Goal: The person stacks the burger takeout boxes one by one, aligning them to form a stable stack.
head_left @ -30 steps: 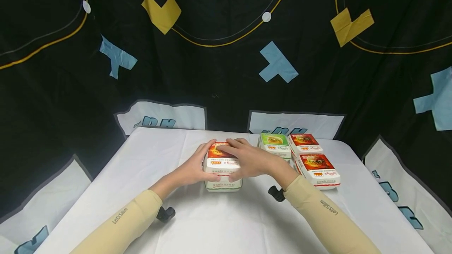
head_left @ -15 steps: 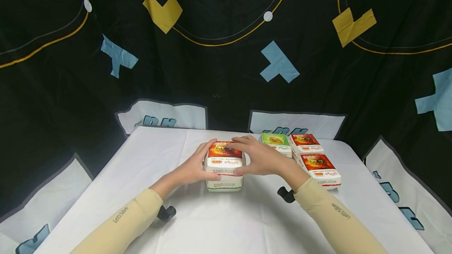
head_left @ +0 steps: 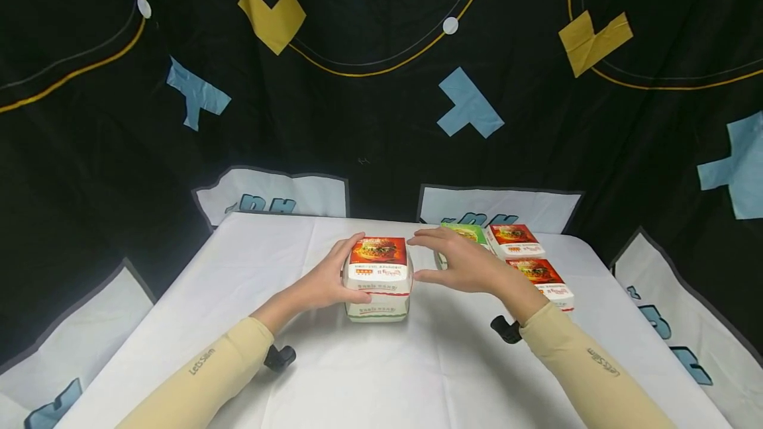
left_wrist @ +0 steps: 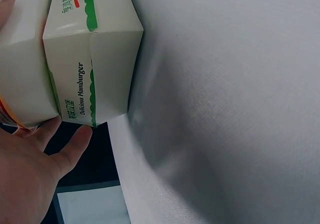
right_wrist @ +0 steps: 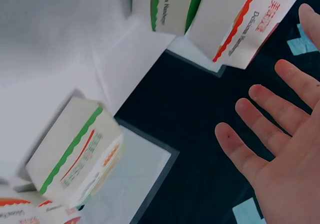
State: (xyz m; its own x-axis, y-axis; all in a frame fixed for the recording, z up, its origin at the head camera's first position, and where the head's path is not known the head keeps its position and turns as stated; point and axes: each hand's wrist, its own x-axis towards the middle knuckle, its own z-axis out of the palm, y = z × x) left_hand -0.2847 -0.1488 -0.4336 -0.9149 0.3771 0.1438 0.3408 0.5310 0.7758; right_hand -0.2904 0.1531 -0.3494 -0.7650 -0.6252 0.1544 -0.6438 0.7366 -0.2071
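Two hamburger boxes are stacked mid-table. On top is a white box with a red burger picture, the red hamburger box (head_left: 378, 251); beneath it lies a green-trimmed hamburger box (left_wrist: 95, 58). My left hand (head_left: 328, 280) holds the stack's left side, its thumb on the front of the upper box and its fingers toward the back. In the left wrist view, fingertips reach the lower box's edge too. To the right of the stack, my right hand (head_left: 461, 260) is held apart from it, fingers extended and holding nothing; its palm (right_wrist: 295, 179) shows bare in the right wrist view.
At the table's back right stand two more red hamburger boxes (head_left: 515, 236) and a green hamburger box (right_wrist: 75, 154), partly hidden by my right hand in the head view. A white cloth covers the table (head_left: 369, 376). Behind hangs a black curtain (head_left: 357, 124).
My right hand has let go of the upper box and moved right, away from the stack. The left hand stays on the boxes, which have not moved.
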